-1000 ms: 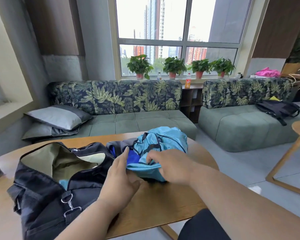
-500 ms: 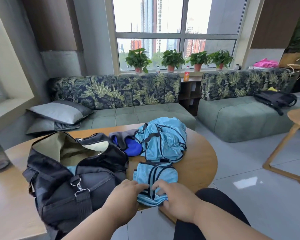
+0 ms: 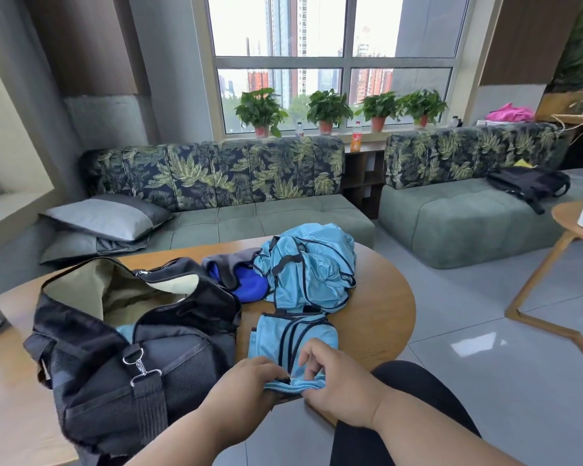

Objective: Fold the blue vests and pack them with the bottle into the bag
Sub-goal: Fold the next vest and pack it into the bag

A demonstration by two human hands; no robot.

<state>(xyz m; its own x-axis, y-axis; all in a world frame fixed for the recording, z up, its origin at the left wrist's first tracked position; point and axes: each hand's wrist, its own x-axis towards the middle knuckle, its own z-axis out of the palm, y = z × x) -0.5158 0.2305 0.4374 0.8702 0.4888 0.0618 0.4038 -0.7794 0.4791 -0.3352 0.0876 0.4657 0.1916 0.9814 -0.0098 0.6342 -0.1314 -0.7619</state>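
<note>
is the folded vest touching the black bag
Apart. The head view shows a strip of bare wooden table between the folded vest and the black bag.

Lounge or break area, likely in a high-rise office building. Evidence: two leaf-print sofas (image 3: 223, 196) at 12 and 1 o'clock; wide window (image 3: 334, 62) with towers beyond; four potted plants (image 3: 327, 109) on the sill; round wooden table (image 3: 384, 297) at centre; second wooden table (image 3: 572, 220) at 3 o'clock; tiled floor (image 3: 485, 331).
</note>
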